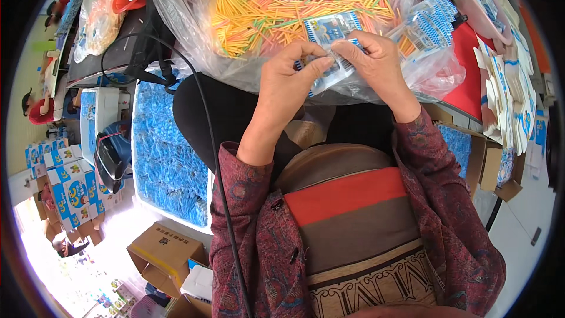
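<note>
My left hand [288, 79] and my right hand [379, 68] hold a small blue-and-white plastic packet [332, 26] between them, thumbs and fingertips pinching it near its middle. Whether anything is inside the packet cannot be made out. Just beyond it is an open box lined with clear plastic, filled with thin yellow, pink and green sticks [265, 3]. Beside my right hand, a fanned pile of similar packets [429, 20] lies on the plastic liner [438, 76].
A white crate of blue packets [168, 153] stands left of my legs. A pink basin [479, 0] sits at the far right, near flat cartons [509, 94]. A black cable [215, 159] hangs across the view. A brown carton [162, 253] stands lower left; other people are at far left.
</note>
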`<state>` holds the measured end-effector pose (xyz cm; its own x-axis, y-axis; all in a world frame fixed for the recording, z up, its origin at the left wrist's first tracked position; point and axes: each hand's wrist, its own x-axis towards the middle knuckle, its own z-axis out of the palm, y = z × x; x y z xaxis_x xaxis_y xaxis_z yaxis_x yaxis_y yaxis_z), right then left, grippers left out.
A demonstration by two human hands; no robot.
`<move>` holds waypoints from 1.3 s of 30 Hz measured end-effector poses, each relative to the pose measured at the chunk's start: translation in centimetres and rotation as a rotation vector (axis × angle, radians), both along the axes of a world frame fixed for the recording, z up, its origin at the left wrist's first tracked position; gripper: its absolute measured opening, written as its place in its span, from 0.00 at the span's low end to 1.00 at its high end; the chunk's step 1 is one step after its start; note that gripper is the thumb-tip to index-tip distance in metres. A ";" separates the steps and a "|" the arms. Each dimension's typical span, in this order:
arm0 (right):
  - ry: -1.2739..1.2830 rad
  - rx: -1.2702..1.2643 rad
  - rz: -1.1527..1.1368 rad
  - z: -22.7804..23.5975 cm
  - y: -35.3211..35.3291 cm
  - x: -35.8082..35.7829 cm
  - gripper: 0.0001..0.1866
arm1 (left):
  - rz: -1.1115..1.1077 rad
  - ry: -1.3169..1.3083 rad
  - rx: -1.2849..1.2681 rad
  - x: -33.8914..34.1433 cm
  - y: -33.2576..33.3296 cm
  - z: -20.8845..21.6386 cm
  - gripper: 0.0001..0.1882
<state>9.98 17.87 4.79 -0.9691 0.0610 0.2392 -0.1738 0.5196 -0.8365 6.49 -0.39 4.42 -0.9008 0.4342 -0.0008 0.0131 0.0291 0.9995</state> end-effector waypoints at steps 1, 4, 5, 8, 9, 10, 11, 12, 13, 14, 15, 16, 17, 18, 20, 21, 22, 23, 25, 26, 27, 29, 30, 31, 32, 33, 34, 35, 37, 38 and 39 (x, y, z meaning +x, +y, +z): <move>-0.010 0.006 -0.001 -0.1 -0.1 -0.2 0.11 | -0.001 -0.010 0.006 -0.4 -0.2 -0.5 0.04; -0.143 -0.185 0.102 -0.1 -0.2 -0.8 0.11 | 0.088 0.509 -0.014 -1.4 -0.6 -1.3 0.03; -0.153 -0.177 0.102 -0.1 -0.1 -1.1 0.11 | 0.091 0.500 -0.007 -1.6 -0.6 -1.5 0.03; -0.272 -0.132 0.137 0.9 0.9 -1.8 0.10 | 0.091 0.534 0.008 -1.4 -0.4 -1.0 0.03; -0.279 -0.125 0.139 1.8 0.8 -2.5 0.10 | 0.096 0.527 0.013 -1.4 -0.7 -1.3 0.03; -0.343 -0.086 0.128 3.1 0.6 -3.2 0.11 | 0.139 0.484 0.036 -1.4 -1.0 -1.5 0.02; -0.406 -0.046 0.119 4.4 0.2 -4.1 0.12 | 0.182 0.441 0.057 -1.5 -1.4 -1.6 0.02; -0.466 -0.007 0.105 5.0 -0.3 -4.7 0.12 | 0.220 0.400 0.080 -1.7 -1.6 -1.7 0.02; -0.470 -0.003 0.096 4.5 -0.6 -5.8 0.12 | 0.215 0.396 0.087 -1.8 -1.8 -1.9 0.02; -0.243 -0.017 0.151 3.5 -0.7 -7.8 0.13 | 0.202 0.415 0.044 -2.0 -1.8 -1.9 0.02; -0.016 -0.029 0.205 2.5 -0.7 -9.6 0.14 | 0.189 0.435 0.002 -2.1 -1.8 -2.0 0.03; -0.021 -0.027 0.202 0.9 -1.0 -11.2 0.14 | 0.184 0.453 -0.049 -2.3 -2.1 -2.3 0.03; 0.069 0.247 0.235 -0.4 -1.2 -12.6 0.15 | 0.176 0.448 -0.044 -2.3 -2.1 -2.4 0.03; 0.157 0.522 0.266 -1.5 -1.1 -13.6 0.16 | 0.174 0.452 -0.044 -2.3 -2.1 -2.4 0.03; 0.158 0.635 0.281 -2.1 -1.3 -14.8 0.16 | 0.186 0.460 -0.047 -2.3 -2.2 -2.3 0.03; 0.165 0.746 0.295 -2.3 -1.3 -15.2 0.16 | 0.182 0.454 -0.042 -2.2 -2.1 -2.3 0.03; 0.172 0.853 0.311 -2.5 -1.8 -15.5 0.16 | 0.174 0.448 -0.065 -2.1 -2.2 -2.3 0.03; 0.165 0.852 0.311 -2.7 -2.2 -15.9 0.16 | 0.164 0.443 -0.089 -2.1 -2.3 -2.3 0.03; -0.027 0.884 0.359 -1.8 -3.1 -16.8 0.21 | 0.146 0.434 -0.108 -2.1 -2.4 -2.5 0.03; -0.123 0.896 0.383 -1.4 -3.2 -17.1 0.24 | 0.140 0.427 -0.100 -2.2 -2.5 -2.7 0.04; -0.130 0.896 0.379 -1.2 -3.1 -17.4 0.24 | 0.132 0.421 -0.090 -2.2 -2.5 -2.8 0.04; -0.215 0.886 0.466 -1.0 -2.8 -17.9 0.21 | 0.122 0.412 -0.080 -2.2 -2.6 -3.0 0.04; -0.256 0.881 0.513 -1.1 -2.8 -18.0 0.20 | 0.127 0.377 -0.061 -2.3 -2.7 -3.0 0.04; -0.259 0.881 0.514 -1.3 -2.9 -17.9 0.20 | 0.135 0.342 -0.043 -2.3 -2.9 -3.1 0.04; -0.201 0.897 0.490 -1.5 -3.0 -17.8 0.18 | 0.147 0.307 -0.023 -2.3 -3.0 -3.1 0.04; -0.141 0.913 0.466 -1.8 -3.2 -17.6 0.16 | 0.155 0.304 -0.021 -2.3 -3.1 -3.1 0.04; -0.076 0.928 0.447 -2.0 -3.3 -17.7 0.14 | 0.171 0.304 -0.020 -2.4 -3.1 -3.2 0.03; -0.069 0.931 0.459 -2.5 -3.5 -17.6 0.14 | 0.188 0.305 -0.020 -2.5 -3.1 -3.2 0.03; 0.050 0.948 0.398 -3.9 -3.6 -17.5 0.13 | 0.218 0.309 -0.019 -2.6 -3.2 -3.2 0.03; 0.110 0.954 0.363 -4.3 -3.4 -17.5 0.12 | 0.222 0.310 -0.024 -2.6 -3.2 -3.2 0.03; 0.119 0.953 0.370 -4.5 -3.5 -17.5 0.12 | 0.225 0.312 -0.031 -2.7 -3.3 -3.3 0.03</move>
